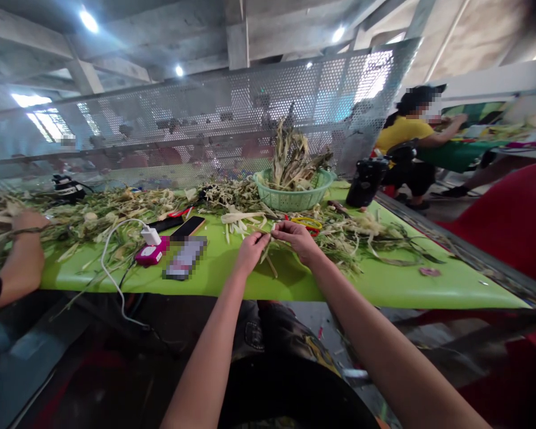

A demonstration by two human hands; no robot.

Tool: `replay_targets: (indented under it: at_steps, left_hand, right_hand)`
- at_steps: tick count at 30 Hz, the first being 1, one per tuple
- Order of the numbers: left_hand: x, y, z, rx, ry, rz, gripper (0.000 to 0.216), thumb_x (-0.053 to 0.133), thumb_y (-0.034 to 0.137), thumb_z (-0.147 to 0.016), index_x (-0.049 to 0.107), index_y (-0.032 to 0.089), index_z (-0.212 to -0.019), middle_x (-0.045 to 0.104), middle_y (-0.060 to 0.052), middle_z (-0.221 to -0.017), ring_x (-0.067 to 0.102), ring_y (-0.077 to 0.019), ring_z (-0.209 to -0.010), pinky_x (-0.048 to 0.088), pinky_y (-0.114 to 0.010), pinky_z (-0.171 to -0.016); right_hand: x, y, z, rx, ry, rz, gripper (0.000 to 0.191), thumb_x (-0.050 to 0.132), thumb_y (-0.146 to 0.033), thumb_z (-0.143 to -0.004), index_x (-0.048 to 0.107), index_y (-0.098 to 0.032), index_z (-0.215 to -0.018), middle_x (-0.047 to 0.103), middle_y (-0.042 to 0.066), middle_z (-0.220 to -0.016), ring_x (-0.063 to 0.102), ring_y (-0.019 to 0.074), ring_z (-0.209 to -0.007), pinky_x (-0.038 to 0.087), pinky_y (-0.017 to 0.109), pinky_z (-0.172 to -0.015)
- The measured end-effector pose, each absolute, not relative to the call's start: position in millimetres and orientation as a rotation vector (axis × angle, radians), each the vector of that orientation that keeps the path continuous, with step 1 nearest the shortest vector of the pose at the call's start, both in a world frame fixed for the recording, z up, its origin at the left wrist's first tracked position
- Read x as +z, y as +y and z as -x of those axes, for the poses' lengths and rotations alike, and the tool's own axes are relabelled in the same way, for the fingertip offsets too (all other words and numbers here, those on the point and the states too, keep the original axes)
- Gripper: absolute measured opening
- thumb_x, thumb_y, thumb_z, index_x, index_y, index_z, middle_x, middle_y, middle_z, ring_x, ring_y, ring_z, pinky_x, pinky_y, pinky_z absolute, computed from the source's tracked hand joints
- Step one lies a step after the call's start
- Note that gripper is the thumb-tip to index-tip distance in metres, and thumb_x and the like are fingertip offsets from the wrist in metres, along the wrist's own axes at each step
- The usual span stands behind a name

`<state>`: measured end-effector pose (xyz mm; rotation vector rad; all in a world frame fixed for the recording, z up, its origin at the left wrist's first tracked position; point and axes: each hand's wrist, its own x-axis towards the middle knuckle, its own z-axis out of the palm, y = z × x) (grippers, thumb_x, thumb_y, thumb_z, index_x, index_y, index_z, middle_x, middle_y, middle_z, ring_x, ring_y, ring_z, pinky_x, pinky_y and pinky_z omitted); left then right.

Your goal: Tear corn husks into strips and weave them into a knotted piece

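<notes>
My left hand (pixel 251 248) and my right hand (pixel 298 238) meet over the green table (pixel 384 286), both pinched on a thin pale strip of dried husk (pixel 270 241) held between them. More husk strips (pixel 243 218) lie just beyond my fingers. A green mesh basket (pixel 295 193) heaped with dried husks stands behind my hands. Red and yellow-handled scissors (pixel 307 223) lie right of my right hand.
Husk scraps (pixel 375 238) cover the table's far half. Phones (pixel 185 227), a pink power bank (pixel 149 254) and a white charger cable (pixel 111 262) lie at left. Another person's arm (pixel 24 250) rests at far left. A seated person in yellow (pixel 406 134) works at back right.
</notes>
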<state>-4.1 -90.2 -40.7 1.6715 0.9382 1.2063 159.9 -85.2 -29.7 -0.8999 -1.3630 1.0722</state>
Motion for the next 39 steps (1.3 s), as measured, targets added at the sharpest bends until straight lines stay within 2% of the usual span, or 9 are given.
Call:
replay_targets:
  at_steps: [9, 17, 23, 26, 30, 34, 39]
  left_hand:
    - [-43, -85, 4, 1.163, 0.858, -1.633, 0.033, 0.058, 0.047, -0.084, 0.072, 0.018, -0.093, 0.069, -0.005, -0.084, 0.059, -0.0174, -0.082, 0.045, -0.029, -0.082]
    - [-38, -91, 3, 1.189, 0.774, -1.583, 0.032, 0.06, 0.045, -0.083, 0.072, 0.017, -0.094, 0.07, -0.006, -0.09, 0.06, -0.0184, -0.088, 0.043, -0.03, -0.087]
    - [-45, -81, 2, 1.388, 0.938, -1.219, 0.033, 0.066, 0.046, -0.078, 0.069, 0.016, -0.091, 0.062, -0.002, -0.069, 0.054, -0.0133, -0.066, 0.042, -0.025, -0.064]
    - [-45, -77, 0, 1.453, 0.872, -1.12, 0.032, 0.069, 0.04, -0.077, 0.065, 0.017, -0.099, 0.065, -0.002, -0.076, 0.058, -0.0133, -0.068, 0.043, -0.024, -0.063]
    - [-43, -79, -3, 1.415, 0.787, -1.058, 0.03, 0.072, 0.036, -0.074, 0.065, 0.016, -0.096, 0.066, -0.004, -0.083, 0.059, -0.0138, -0.072, 0.046, -0.026, -0.066]
    - [-42, -81, -3, 1.36, 0.791, -1.074, 0.03, 0.068, 0.041, -0.077, 0.065, 0.015, -0.091, 0.061, -0.002, -0.072, 0.055, -0.0122, -0.063, 0.045, -0.026, -0.061]
    - [-40, -82, -2, 1.338, 0.814, -1.168, 0.032, 0.069, 0.047, -0.076, 0.064, 0.017, -0.084, 0.051, 0.002, -0.058, 0.045, -0.011, -0.052, 0.037, -0.025, -0.052]
  right_hand:
    - [-35, -79, -158, 0.926, -1.317, 0.908, 0.03, 0.075, -0.043, -0.066, 0.057, -0.019, -0.068, 0.048, -0.005, -0.064, 0.041, 0.0114, -0.061, 0.034, 0.027, -0.063]
    - [-35, -77, -157, 0.842, -1.255, 0.947, 0.029, 0.073, -0.044, -0.068, 0.057, -0.02, -0.069, 0.051, -0.003, -0.064, 0.043, 0.0124, -0.062, 0.035, 0.027, -0.06]
    - [-31, -80, -162, 0.834, -1.211, 0.983, 0.035, 0.061, -0.056, -0.079, 0.062, -0.022, -0.088, 0.063, 0.001, -0.086, 0.053, 0.014, -0.07, 0.039, 0.027, -0.064]
    - [-33, -82, -157, 0.924, -1.292, 1.006, 0.039, 0.061, -0.058, -0.078, 0.062, -0.02, -0.079, 0.064, 0.002, -0.078, 0.055, 0.0143, -0.064, 0.041, 0.028, -0.06]
    - [-36, -81, -146, 0.972, -1.437, 1.01, 0.037, 0.075, -0.052, -0.066, 0.062, -0.018, -0.072, 0.06, 0.0, -0.064, 0.051, 0.0135, -0.058, 0.04, 0.027, -0.057]
    - [-39, -78, -146, 0.906, -1.48, 1.025, 0.034, 0.073, -0.049, -0.066, 0.065, -0.018, -0.075, 0.061, 0.0, -0.065, 0.05, 0.0139, -0.059, 0.04, 0.028, -0.059]
    - [-41, -77, -149, 0.807, -1.533, 1.044, 0.027, 0.069, -0.044, -0.07, 0.065, -0.018, -0.077, 0.062, 0.001, -0.069, 0.052, 0.0157, -0.064, 0.041, 0.03, -0.064]
